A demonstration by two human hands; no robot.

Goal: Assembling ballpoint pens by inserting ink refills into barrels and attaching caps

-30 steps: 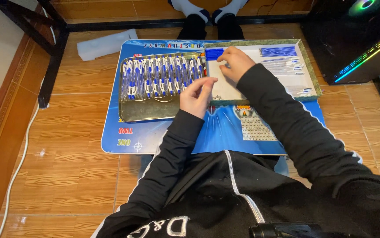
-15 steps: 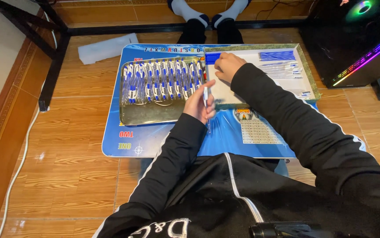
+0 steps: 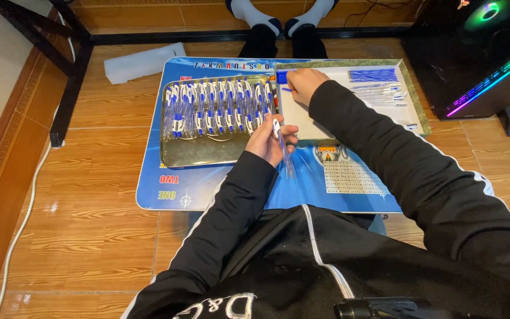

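Pens (image 3: 216, 106): white and blue, laid in rows.
Metal tray (image 3: 199, 155): dull gold.
Box (image 3: 317, 127): white inside, green marbled rim.
Mat (image 3: 166, 189): blue, printed with red letters.
Pen barrel (image 3: 286, 156): clear.
Sleeves (image 3: 385, 153): black, white piping.
Floor (image 3: 60, 236): brown wood-grain tiles.

We see a brown tiled floor (image 3: 89, 224) carrying everything. Directly on it lies a blue printed mat (image 3: 208, 186), our landmark. On the mat's left half rests a shiny metal tray (image 3: 193, 153), and on its right half a green-rimmed shallow box (image 3: 411, 97), overhanging the mat's far edge. Beyond the mat's far left corner, a white foam block (image 3: 143, 62) lies on the tiles.
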